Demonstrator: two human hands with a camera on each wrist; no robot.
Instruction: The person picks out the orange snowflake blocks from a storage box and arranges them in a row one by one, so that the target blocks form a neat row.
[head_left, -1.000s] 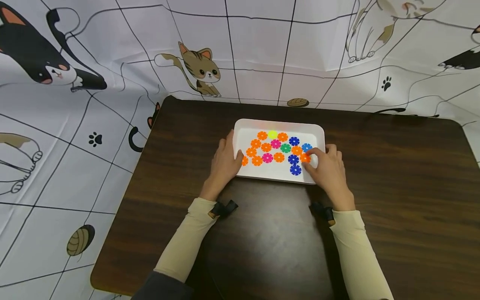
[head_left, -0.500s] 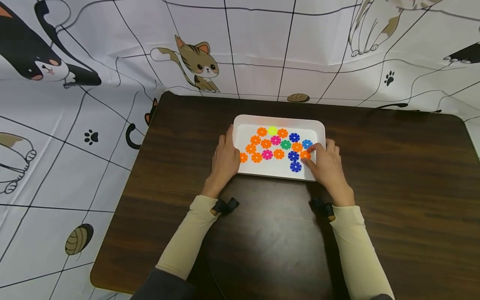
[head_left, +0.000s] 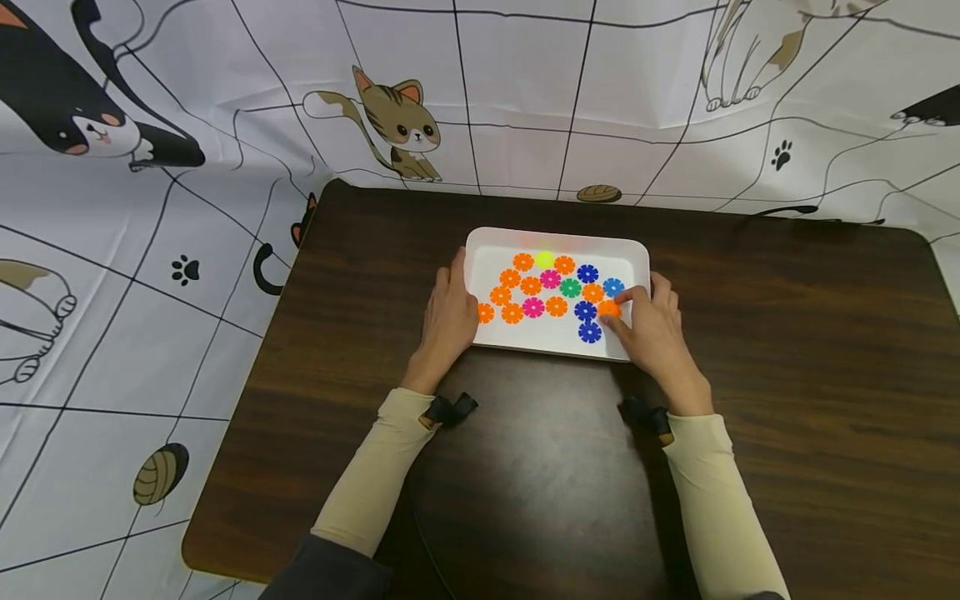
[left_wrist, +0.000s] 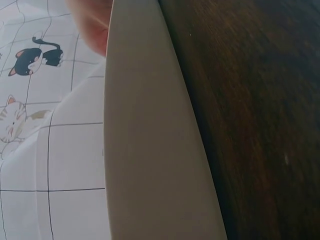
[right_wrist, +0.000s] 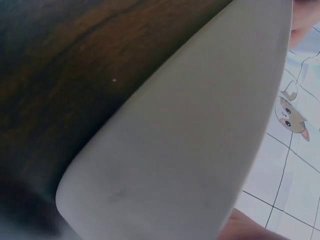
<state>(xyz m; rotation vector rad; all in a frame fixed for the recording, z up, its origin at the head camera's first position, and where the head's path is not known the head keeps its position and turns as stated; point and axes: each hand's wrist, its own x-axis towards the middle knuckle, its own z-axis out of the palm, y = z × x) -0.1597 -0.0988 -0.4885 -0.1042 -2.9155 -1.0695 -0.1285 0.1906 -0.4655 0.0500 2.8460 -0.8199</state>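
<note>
Spanning the head view, the dark bench carries the white tray towards 12 o'clock. The left hand lies, fingers extended, along the tray's 9 o'clock edge; at its 3 o'clock end the right hand still pinches 1 orange disc, barely shifted, so handling it seems unfinished.

Furniture: dark-brown wood-grain table, six o'clock
Backdrop: white black-lined sheet, eight through two o'clock
Print: brown striped cartoon kitten, eleven o'clock

Both hands forward, forearms apart
</note>
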